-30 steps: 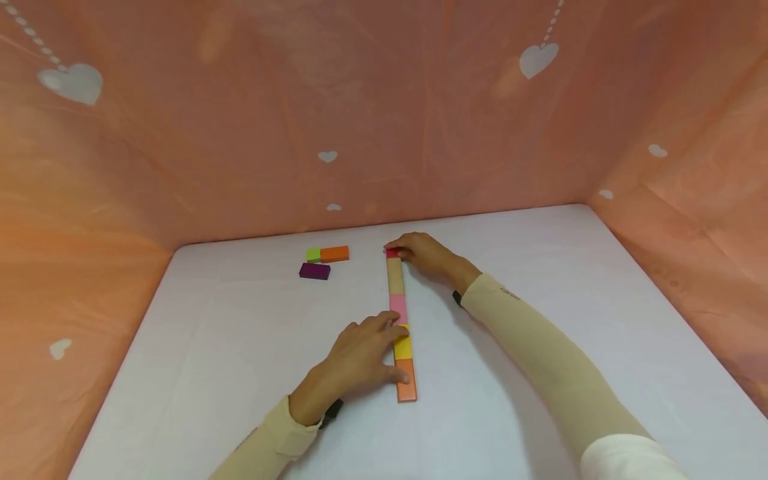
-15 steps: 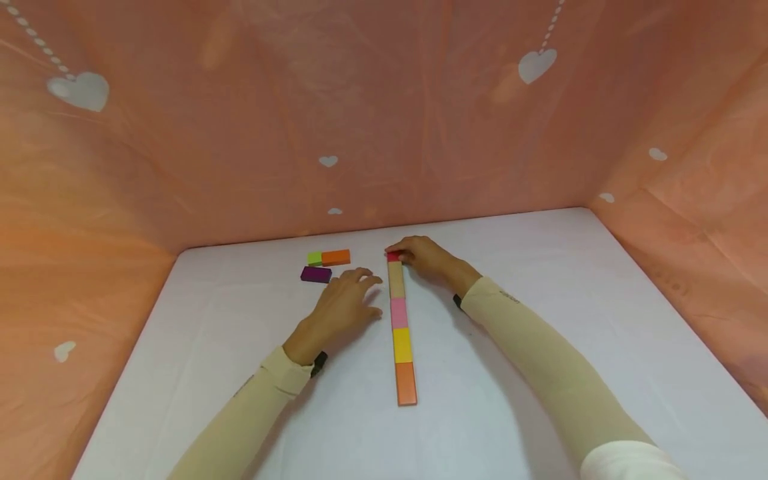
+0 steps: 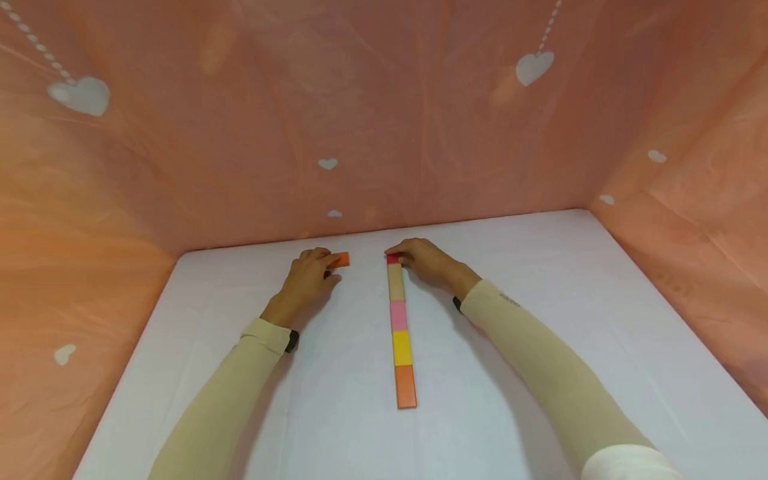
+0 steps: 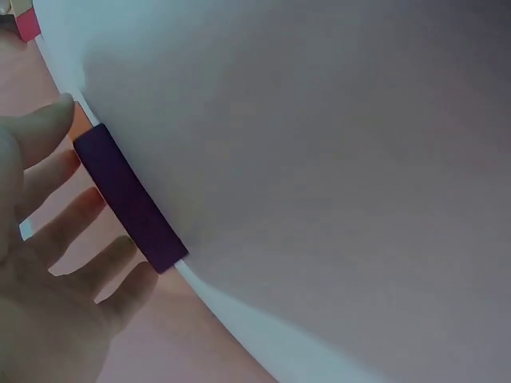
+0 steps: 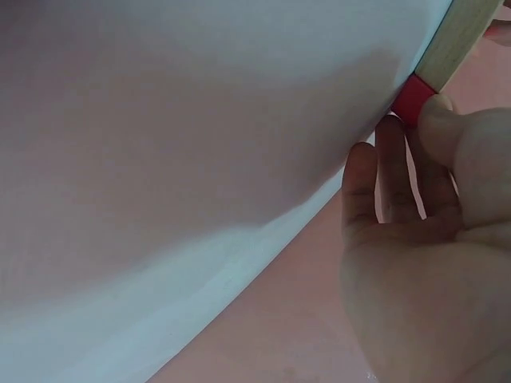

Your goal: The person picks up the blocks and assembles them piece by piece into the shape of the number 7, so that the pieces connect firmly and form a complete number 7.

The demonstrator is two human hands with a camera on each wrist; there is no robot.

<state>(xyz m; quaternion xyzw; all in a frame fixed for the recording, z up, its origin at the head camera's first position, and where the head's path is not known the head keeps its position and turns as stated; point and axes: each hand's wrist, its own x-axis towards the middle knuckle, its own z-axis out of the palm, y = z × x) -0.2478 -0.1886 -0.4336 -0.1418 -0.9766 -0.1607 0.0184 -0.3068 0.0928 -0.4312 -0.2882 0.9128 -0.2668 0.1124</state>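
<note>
A straight row of coloured blocks runs towards me: red (image 3: 393,259), tan (image 3: 396,282), pink (image 3: 399,315), yellow (image 3: 402,348) and an orange one (image 3: 405,387) nearest me. My right hand (image 3: 427,259) pinches the red block at the far end between thumb and fingers. To the left, my left hand (image 3: 306,277) reaches over a second orange block (image 3: 342,259), its fingers spread. In the left wrist view a purple block (image 4: 130,199) lies along those fingers, with the thumb apart from it. The head view hides most of the purple block behind the hand.
White cloth (image 3: 492,427) covers the table. A peach curtain (image 3: 384,120) with white hearts rises behind the table's back edge and at both sides. Both forearms, in beige sleeves, extend across the table from the front.
My left hand has left the row near the yellow block and moved left and away to the loose blocks, covering the green one. The right hand stays at the red block.
</note>
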